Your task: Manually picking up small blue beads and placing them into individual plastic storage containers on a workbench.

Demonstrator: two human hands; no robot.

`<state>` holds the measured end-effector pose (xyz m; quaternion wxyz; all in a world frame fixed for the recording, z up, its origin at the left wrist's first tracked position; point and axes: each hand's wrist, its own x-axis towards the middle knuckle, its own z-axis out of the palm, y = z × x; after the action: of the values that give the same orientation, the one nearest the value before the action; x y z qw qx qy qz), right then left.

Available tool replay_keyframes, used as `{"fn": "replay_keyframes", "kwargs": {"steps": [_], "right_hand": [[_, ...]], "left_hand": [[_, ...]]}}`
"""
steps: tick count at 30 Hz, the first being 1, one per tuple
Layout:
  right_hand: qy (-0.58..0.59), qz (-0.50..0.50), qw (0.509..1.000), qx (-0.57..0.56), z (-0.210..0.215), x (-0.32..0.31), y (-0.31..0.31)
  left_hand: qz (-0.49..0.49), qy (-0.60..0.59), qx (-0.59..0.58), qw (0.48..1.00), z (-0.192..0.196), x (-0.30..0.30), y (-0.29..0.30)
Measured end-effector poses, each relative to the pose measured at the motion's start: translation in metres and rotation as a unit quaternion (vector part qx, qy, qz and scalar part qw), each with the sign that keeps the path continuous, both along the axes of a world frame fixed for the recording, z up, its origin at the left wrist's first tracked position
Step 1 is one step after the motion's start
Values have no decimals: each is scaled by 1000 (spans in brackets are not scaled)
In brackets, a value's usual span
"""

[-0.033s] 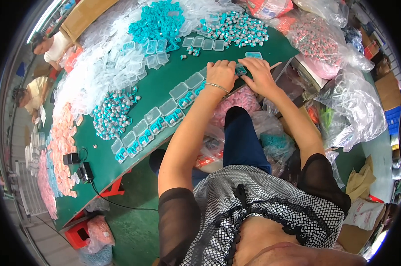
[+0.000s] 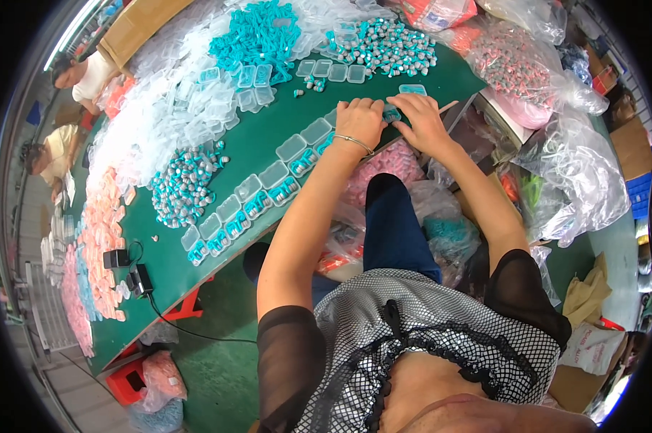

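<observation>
My left hand (image 2: 362, 124) is at the table's edge, over the far right end of a row of open clear plastic boxes (image 2: 292, 149). Its fingers are bent and close together; what they hold is hidden. My right hand (image 2: 422, 124) has its thumb and fingers about a small clear box (image 2: 391, 115) with turquoise pieces inside, beside the left fingers. Along the row, turquoise pieces (image 2: 256, 206) fill the near halves of the boxes, and the raised lids lie on the far side. Just beyond my right hand lies a closed box (image 2: 412, 89).
Piles of turquoise plastic parts (image 2: 254, 36), turquoise-and-grey capped pieces (image 2: 185, 187) and clear boxes (image 2: 160, 101) cover the green table (image 2: 145, 270). A black adapter (image 2: 139, 279) trails a cable. Plastic bags (image 2: 578, 173) crowd the right. Two people (image 2: 91, 79) sit far left.
</observation>
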<state>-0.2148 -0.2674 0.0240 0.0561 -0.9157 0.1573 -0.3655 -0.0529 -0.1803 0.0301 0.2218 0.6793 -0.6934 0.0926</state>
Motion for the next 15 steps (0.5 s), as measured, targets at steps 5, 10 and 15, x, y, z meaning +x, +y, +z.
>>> {"fn": "replay_keyframes", "kwargs": {"steps": [5, 10, 15], "right_hand": [[9, 34, 999, -6, -7, 1, -18], [-11, 55, 998, -10, -7, 4, -21], [4, 62, 996, -57, -5, 4, -25]], "left_hand": [[-33, 1, 13, 999, 1, 4, -4], [-44, -7, -15, 999, -5, 8, -10], [-7, 15, 47, 999, 4, 6, -8]]}}
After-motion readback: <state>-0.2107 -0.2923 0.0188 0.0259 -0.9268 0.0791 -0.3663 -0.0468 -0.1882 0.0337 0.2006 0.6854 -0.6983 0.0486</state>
